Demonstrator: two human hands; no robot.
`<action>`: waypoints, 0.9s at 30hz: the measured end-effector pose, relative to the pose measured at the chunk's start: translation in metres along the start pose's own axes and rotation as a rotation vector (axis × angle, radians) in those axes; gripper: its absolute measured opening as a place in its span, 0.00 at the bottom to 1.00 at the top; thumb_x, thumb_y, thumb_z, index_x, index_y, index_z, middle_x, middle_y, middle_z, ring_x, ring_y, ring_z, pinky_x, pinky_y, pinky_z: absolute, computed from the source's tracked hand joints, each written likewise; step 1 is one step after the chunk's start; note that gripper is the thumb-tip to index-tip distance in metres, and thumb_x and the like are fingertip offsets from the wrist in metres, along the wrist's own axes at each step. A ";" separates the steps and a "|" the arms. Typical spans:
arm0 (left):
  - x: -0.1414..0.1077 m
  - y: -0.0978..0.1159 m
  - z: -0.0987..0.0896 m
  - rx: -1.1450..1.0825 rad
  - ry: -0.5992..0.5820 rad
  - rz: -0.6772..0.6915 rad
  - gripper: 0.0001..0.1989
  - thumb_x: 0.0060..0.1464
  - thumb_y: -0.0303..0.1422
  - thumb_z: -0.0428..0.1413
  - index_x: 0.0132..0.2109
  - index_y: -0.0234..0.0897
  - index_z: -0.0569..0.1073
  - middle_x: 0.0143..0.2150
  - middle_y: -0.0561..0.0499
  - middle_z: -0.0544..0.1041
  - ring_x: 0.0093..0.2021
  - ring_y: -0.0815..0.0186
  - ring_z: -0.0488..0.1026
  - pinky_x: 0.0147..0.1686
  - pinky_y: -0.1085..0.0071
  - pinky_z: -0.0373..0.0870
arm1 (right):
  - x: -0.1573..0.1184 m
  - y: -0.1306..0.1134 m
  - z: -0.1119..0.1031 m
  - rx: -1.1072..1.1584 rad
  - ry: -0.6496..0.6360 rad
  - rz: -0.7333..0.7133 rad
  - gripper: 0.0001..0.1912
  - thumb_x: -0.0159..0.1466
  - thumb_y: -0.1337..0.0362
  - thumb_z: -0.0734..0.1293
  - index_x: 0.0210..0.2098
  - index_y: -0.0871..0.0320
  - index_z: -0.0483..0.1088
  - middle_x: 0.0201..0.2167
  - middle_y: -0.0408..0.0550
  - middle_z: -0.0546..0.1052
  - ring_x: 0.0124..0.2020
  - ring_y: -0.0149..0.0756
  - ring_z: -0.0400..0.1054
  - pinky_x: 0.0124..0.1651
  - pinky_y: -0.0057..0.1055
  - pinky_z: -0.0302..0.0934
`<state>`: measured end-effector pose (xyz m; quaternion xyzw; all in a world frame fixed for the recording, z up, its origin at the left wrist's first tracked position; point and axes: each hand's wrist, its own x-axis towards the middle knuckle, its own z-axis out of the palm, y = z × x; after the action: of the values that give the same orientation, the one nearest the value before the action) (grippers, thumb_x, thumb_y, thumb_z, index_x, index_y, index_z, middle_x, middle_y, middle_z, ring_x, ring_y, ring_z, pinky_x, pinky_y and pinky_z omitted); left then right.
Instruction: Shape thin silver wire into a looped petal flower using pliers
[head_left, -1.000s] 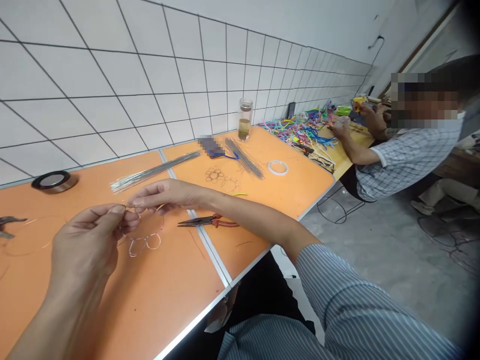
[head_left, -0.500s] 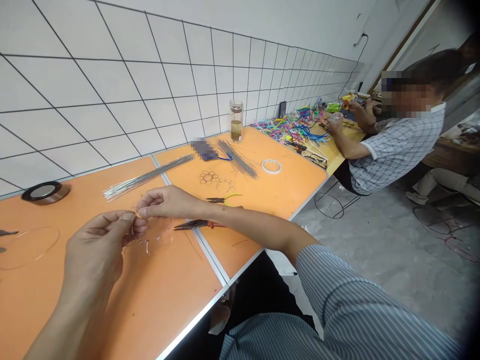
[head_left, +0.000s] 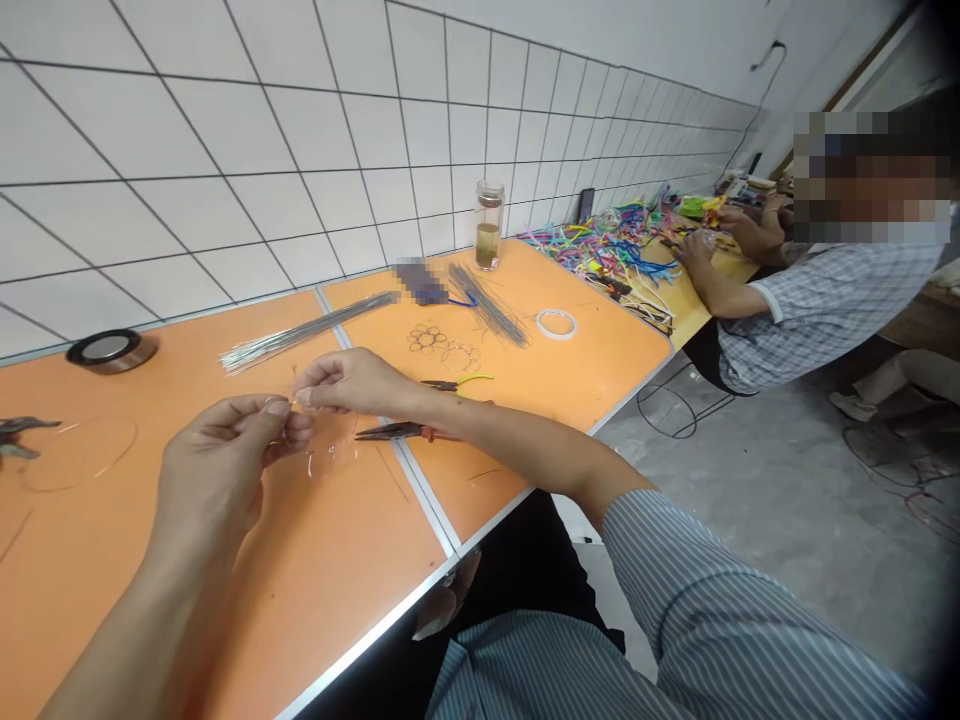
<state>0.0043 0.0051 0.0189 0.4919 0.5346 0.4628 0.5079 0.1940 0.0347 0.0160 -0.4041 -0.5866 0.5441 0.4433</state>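
My left hand (head_left: 214, 455) is closed in a pinch on a thin, shiny wire (head_left: 310, 462) bent into loops. Thumb and fingertips of my right hand (head_left: 356, 385) pinch the same wire close beside the left fingertips. The loops hang below both hands, faint against the orange table, and their full shape is hard to make out. Just right of them lie long-nose pliers (head_left: 390, 431), partly hidden under my right forearm. Yellow-handled pliers (head_left: 442, 385) rest behind that forearm. Two flower-shaped wire pieces (head_left: 427, 339) lie farther back.
Bundles of straight wires (head_left: 300, 335) lie near the tiled wall, with a tape roll (head_left: 112, 351) at left. A glass bottle (head_left: 488, 228) and a white ring (head_left: 556, 323) stand farther right. Another person (head_left: 795, 310) sits by a heap of colourful strips (head_left: 622, 245).
The whole view has shifted, so the table things appear farther right. Both hands keep their pinch on the wire, fingertips still close together.
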 end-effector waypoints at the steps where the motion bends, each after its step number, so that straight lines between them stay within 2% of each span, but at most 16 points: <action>1: 0.001 -0.001 0.001 -0.012 0.031 -0.014 0.07 0.53 0.38 0.72 0.36 0.44 0.84 0.30 0.57 0.84 0.33 0.66 0.82 0.40 0.68 0.83 | -0.001 -0.002 0.001 -0.011 0.012 0.006 0.07 0.60 0.70 0.79 0.32 0.59 0.78 0.27 0.38 0.79 0.31 0.29 0.72 0.36 0.25 0.67; 2: 0.001 -0.002 0.002 -0.018 0.037 -0.005 0.07 0.52 0.37 0.72 0.36 0.42 0.83 0.30 0.56 0.85 0.32 0.66 0.81 0.39 0.68 0.83 | -0.002 -0.004 0.002 -0.037 0.049 0.006 0.05 0.61 0.71 0.77 0.33 0.59 0.78 0.27 0.38 0.79 0.30 0.28 0.71 0.35 0.25 0.67; 5: 0.003 -0.005 0.005 -0.076 0.017 0.045 0.11 0.49 0.36 0.71 0.34 0.36 0.80 0.29 0.52 0.84 0.26 0.67 0.79 0.32 0.69 0.80 | -0.005 -0.007 0.006 -0.008 0.030 0.012 0.04 0.62 0.71 0.74 0.32 0.59 0.76 0.25 0.37 0.76 0.28 0.27 0.69 0.31 0.22 0.63; 9: 0.013 -0.010 0.002 -0.154 -0.021 0.073 0.15 0.49 0.40 0.71 0.36 0.35 0.77 0.28 0.49 0.83 0.25 0.67 0.78 0.29 0.72 0.77 | 0.000 -0.006 0.001 -0.061 0.045 0.035 0.07 0.67 0.63 0.74 0.34 0.59 0.78 0.31 0.44 0.81 0.30 0.27 0.72 0.35 0.23 0.67; 17: 0.012 -0.007 -0.002 -0.194 -0.072 0.071 0.11 0.57 0.37 0.69 0.37 0.35 0.77 0.30 0.48 0.84 0.26 0.68 0.78 0.29 0.73 0.76 | 0.004 0.000 -0.004 -0.097 0.029 0.063 0.09 0.69 0.58 0.74 0.36 0.57 0.79 0.35 0.47 0.83 0.32 0.29 0.73 0.35 0.25 0.67; 21: 0.011 -0.005 -0.002 -0.200 -0.074 0.066 0.10 0.58 0.35 0.68 0.36 0.35 0.77 0.29 0.49 0.83 0.26 0.69 0.78 0.29 0.73 0.76 | 0.001 -0.003 -0.002 -0.146 0.004 0.067 0.10 0.70 0.59 0.73 0.34 0.57 0.78 0.34 0.47 0.83 0.31 0.29 0.72 0.35 0.26 0.66; 27: 0.010 -0.003 -0.002 -0.229 -0.120 0.047 0.09 0.62 0.35 0.66 0.36 0.36 0.77 0.30 0.48 0.83 0.25 0.70 0.77 0.30 0.73 0.76 | -0.003 -0.009 0.001 -0.157 0.007 -0.005 0.07 0.66 0.63 0.74 0.31 0.57 0.77 0.30 0.45 0.81 0.30 0.30 0.70 0.36 0.28 0.66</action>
<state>0.0024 0.0151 0.0148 0.4700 0.4352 0.5021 0.5810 0.1941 0.0309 0.0249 -0.4382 -0.6269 0.4938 0.4137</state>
